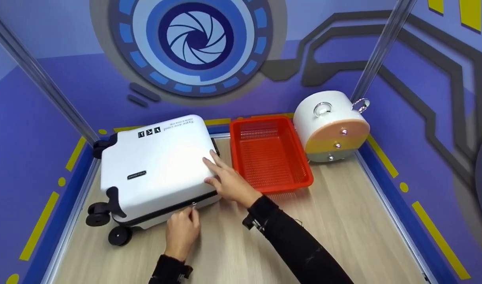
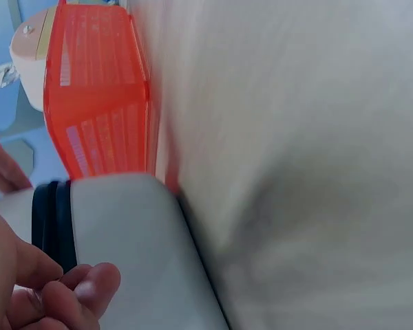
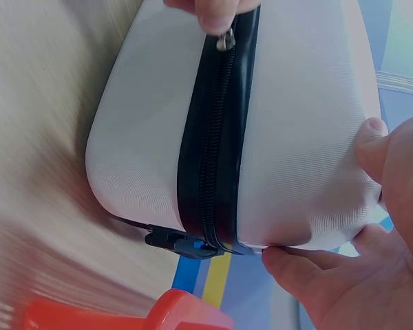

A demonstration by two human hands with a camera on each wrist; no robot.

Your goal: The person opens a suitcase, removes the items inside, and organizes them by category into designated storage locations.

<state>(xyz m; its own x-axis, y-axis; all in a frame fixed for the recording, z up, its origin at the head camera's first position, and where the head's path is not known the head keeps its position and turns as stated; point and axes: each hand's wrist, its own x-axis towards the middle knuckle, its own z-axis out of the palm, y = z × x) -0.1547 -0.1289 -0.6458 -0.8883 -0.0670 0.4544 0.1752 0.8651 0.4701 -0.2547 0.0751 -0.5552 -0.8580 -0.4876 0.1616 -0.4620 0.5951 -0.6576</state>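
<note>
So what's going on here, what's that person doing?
The person's left fingers pinch the zipper pull on the side of a white suitcase, while their right fingers rest on its corner. The suitcase lies flat with its lid down. A red basket stands to its right, with a rounded white box beyond that.

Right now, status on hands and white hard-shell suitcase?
Left hand pinching silver metal zipper pull. Right hand on suitcase. Suitcase lying flat. Red plastic basket beside it, possibly crowding right hand.

This looks like a staged booth: machine-themed printed walls [image 1: 75, 75] at left, far side and right, shiny corner strips [image 1: 383, 43], wood-grain tabletop [image 1: 359, 225].
</note>
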